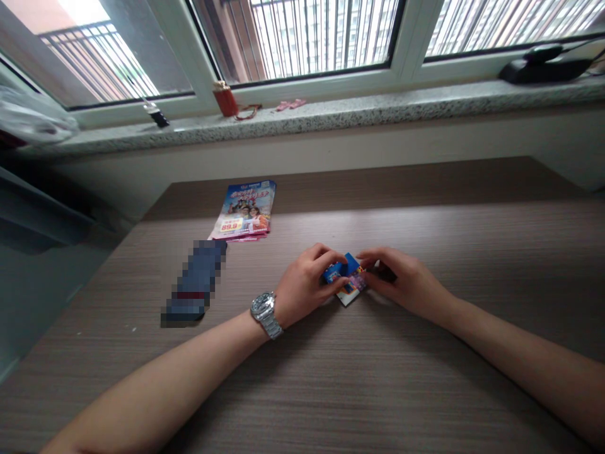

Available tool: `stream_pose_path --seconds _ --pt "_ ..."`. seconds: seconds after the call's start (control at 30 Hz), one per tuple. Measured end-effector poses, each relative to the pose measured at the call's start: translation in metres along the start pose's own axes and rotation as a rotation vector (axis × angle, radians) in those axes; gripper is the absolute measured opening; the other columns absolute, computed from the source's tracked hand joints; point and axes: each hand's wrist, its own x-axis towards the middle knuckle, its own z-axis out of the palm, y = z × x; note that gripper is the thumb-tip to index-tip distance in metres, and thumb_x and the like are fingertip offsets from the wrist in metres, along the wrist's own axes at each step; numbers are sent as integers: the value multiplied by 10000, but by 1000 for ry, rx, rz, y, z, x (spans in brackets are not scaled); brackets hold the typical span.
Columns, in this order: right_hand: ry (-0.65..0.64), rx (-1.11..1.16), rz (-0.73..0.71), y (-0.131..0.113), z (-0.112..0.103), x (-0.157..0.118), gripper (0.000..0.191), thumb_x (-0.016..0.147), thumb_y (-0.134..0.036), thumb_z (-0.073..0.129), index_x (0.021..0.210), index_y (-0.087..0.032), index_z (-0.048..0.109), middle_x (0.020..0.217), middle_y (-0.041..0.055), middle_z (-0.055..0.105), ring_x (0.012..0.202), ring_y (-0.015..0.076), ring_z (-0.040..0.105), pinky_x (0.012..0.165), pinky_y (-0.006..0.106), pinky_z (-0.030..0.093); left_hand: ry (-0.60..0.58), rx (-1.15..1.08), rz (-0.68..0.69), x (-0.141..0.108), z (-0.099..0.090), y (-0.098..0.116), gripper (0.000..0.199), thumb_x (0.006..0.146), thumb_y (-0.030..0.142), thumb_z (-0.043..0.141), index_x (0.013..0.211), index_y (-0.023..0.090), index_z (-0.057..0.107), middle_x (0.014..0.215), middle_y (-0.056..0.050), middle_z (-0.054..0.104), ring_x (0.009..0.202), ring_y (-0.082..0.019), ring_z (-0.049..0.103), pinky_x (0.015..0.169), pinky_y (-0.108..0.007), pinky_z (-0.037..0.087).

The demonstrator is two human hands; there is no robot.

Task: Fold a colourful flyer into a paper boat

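A small folded piece of printed paper point(350, 291), blue, white and multicoloured, is between my two hands just above or on the wooden table point(416, 391). On its left side, my left hand point(305, 284) has thumb and fingers closed on the paper. My right hand point(409, 280) pinches the paper's right edge with curled fingers; its fingertips are partly hidden. A silver watch point(265, 311) is on the left wrist. Farther back to the left lies a stack of colourful flyers point(243, 211).
A dark, pixelated flat object point(196, 284) lies left of my left hand. Along the stone windowsill point(378, 104) are a red container point(225, 99), small pink pieces point(289, 104), a small black-and-white item point(155, 113) and a black device point(543, 68). A plastic bag point(35, 116) is at far left.
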Motion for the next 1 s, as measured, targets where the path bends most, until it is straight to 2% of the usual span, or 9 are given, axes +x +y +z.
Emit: stream_pose_path --seconds 0.07,0.2,0.37,0.53,0.7,0.77,1.0 --pt "-24 -9 -54 0 -1 1 272 954 -230 599 1226 -226 598 999 67 706 881 188 660 779 329 536 3 4 6 0 0 0 257 905 330 677 1135 222 637 1080 -69 600 982 -202 604 871 -336 522" --pt "-40 -45 -146 0 -2 3 232 977 -204 551 1178 -211 666 970 88 692 890 199 638 773 340 527 9 16 15 0 0 0 241 913 333 664 1125 220 645 1080 -71 601 986 -203 606 882 -344 528" --pt "-44 -34 -133 1 -1 3 242 978 -205 553 1179 -224 687 994 93 692 900 202 633 786 349 530 30 103 67 -1 1 -2 243 931 352 632 1133 219 657 1133 -91 610 1009 -215 610 894 -373 538" --pt "-5 -40 -146 1 -1 3 245 971 -199 562 1172 -224 700 968 87 696 864 195 639 761 337 534 69 276 173 -5 0 2 314 946 349 606 1234 233 645 1245 -98 621 1080 -244 603 939 -428 529" --pt "31 -61 -125 1 -2 4 246 972 -221 557 1170 -224 702 967 88 705 871 205 660 765 344 548 20 342 253 -10 -3 11 537 912 558 604 1317 205 599 1305 -114 624 1168 -286 589 1000 -468 502" --pt "28 -65 -110 1 -2 4 253 975 -230 554 1186 -230 692 990 90 705 886 207 662 774 349 551 -14 349 266 -11 -4 11 577 891 586 619 1315 194 597 1329 -122 617 1194 -299 586 1015 -477 497" --pt "59 -130 -116 4 -6 3 272 955 -265 586 1215 -254 665 1032 93 658 904 216 648 769 362 568 -118 251 258 -9 -1 -1 429 959 285 564 1380 210 528 1446 -114 536 1282 -256 569 1067 -420 502"
